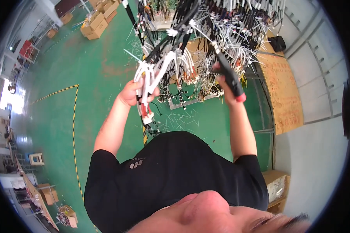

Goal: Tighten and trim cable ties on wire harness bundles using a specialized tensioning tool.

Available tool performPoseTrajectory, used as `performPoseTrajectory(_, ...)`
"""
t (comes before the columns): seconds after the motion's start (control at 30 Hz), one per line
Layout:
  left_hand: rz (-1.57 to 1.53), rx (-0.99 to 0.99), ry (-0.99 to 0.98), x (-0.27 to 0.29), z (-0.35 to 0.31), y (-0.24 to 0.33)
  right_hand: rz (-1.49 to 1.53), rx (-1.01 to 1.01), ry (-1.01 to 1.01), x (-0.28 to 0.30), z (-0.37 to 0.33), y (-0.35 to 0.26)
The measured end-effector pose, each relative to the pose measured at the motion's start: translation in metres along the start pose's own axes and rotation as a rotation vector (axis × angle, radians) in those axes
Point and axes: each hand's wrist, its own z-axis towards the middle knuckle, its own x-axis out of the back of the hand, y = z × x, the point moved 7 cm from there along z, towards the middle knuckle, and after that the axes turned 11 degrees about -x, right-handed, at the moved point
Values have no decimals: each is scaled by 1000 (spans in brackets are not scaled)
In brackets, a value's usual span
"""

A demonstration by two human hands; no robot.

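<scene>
My left hand [133, 92] is closed round a wire harness [146, 83] of white-sleeved and black wires. White connectors and a few red wires hang below its fingers. My right hand [226, 87] grips a black cable tie gun [229, 73] with a red end cap. Its nose points up and left, and a white cable tie [202, 32] runs from there to a black wire bundle. The fingers of this hand are partly hidden behind the tool. Dense hanging wires [237, 23] with many white tie tails fill the space beyond both hands.
Cut tie ends [181, 118] lie scattered on the green floor [101, 77]. At right stand a wooden board [282, 93] and a pale wall [319, 89]. Cardboard boxes [95, 25] sit far left. Yellow-black tape [74, 128] marks the floor, and a small stool [36, 159] stands at left.
</scene>
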Motion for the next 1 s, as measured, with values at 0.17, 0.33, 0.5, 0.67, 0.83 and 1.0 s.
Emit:
performPoseTrajectory(0.17,47,109,-97,-2,5,16,-26,13,-38,30,66,-1)
performPoseTrajectory(0.33,-13,124,-180,1,5,23,-156,8,-167,28,107,-6)
performPoseTrajectory(0.5,-77,128,-173,0,5,24,-30,-29,-288,7,118,-10)
performPoseTrajectory(0.67,-37,120,-163,-2,7,26,41,-41,-424,1,124,-7)
performPoseTrajectory(0.83,-71,142,-127,-9,9,22,-114,9,-486,5,133,-26)
performPoseTrajectory(1.0,-52,139,-152,-13,12,19,-125,-64,-417,3,128,-24)
